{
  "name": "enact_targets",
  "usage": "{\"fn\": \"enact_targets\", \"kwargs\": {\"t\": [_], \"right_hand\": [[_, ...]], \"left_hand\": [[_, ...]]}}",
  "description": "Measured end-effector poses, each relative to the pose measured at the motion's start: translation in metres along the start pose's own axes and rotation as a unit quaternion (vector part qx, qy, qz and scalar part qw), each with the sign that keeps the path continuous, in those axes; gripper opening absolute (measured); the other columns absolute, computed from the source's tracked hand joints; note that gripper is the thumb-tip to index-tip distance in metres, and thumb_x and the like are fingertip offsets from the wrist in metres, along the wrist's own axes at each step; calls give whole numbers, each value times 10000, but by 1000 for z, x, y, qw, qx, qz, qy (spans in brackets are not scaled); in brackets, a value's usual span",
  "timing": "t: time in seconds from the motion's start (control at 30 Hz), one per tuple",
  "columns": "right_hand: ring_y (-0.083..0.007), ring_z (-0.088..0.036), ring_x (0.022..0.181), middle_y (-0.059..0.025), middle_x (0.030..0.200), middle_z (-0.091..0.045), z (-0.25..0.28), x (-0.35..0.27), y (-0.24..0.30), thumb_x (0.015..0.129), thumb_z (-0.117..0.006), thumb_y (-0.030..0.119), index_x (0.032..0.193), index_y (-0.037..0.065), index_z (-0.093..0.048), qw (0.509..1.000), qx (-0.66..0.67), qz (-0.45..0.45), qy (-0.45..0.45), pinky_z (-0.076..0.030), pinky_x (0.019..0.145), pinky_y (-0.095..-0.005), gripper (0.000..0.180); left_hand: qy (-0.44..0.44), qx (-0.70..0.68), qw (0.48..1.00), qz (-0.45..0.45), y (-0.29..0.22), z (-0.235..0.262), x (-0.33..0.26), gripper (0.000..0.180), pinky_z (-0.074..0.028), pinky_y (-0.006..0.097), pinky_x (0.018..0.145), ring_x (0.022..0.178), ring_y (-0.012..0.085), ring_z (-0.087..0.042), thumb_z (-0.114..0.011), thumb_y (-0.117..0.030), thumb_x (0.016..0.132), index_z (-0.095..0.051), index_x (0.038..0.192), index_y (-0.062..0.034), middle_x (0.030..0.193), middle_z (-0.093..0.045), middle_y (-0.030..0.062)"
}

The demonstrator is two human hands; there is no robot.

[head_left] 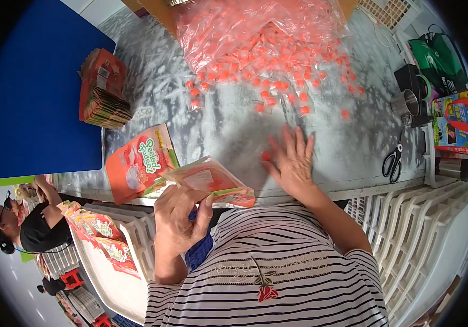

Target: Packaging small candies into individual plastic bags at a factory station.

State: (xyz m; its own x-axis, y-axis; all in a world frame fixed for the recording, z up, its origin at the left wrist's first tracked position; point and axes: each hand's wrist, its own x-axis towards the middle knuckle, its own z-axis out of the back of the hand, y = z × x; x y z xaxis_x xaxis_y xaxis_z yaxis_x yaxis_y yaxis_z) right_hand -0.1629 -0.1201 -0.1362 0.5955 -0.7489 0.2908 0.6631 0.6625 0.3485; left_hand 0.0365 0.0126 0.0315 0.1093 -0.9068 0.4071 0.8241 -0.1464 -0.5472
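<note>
My left hand [182,215] is closed on a red and green candy pouch [208,177] over the table's near edge; the pouch is tilted. My right hand [294,166] lies on the grey table [217,128] with fingers spread. Beside its thumb is a wrapped red candy [265,156]; whether the thumb touches it I cannot tell. Left of the held pouch, a printed red pouch [130,169] lies flat on the table. Many small red candies in clear wrappers [283,71] are heaped at the far side, spilling from a large clear plastic bag [217,32].
At the left a stack of pouches [106,90] stands by a blue panel [32,92]. Black scissors [392,163] and a metal cup [406,103] are at the right. A white crate [95,267] bears pouches; stacked white crates [414,234] stand right. Another person [40,220] is at far left.
</note>
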Motion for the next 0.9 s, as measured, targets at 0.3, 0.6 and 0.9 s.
{"fn": "enact_targets", "kwargs": {"t": [0.3,0.6,0.9], "right_hand": [[-336,-478,1119,-114,1162,-544,3,-6,-21,802,-666,174,1072,84,-636,997,11,72,-37,-451,857,-477,286],[-90,-589,764,-78,926,-656,41,33,-13,881,-601,-10,1054,24,-651,878,461,-119,-42,-474,643,-217,183],[-242,-637,722,-115,851,-605,149,66,46,836,-618,8,1063,9,-624,928,362,43,75,-513,657,-295,228]], "left_hand": [[41,-5,999,-29,-8,-7,12,143,-414,356,520,537,273,-540,-721,-22,750,-620,848,-46,666,-594,87],[66,-4,995,-76,-12,-18,25,101,-452,358,556,572,261,-576,-694,-12,764,-617,827,-23,686,-606,93],[93,19,991,-98,-5,-30,29,132,-460,376,573,608,287,-578,-709,-53,774,-615,865,-35,734,-607,95]]}}
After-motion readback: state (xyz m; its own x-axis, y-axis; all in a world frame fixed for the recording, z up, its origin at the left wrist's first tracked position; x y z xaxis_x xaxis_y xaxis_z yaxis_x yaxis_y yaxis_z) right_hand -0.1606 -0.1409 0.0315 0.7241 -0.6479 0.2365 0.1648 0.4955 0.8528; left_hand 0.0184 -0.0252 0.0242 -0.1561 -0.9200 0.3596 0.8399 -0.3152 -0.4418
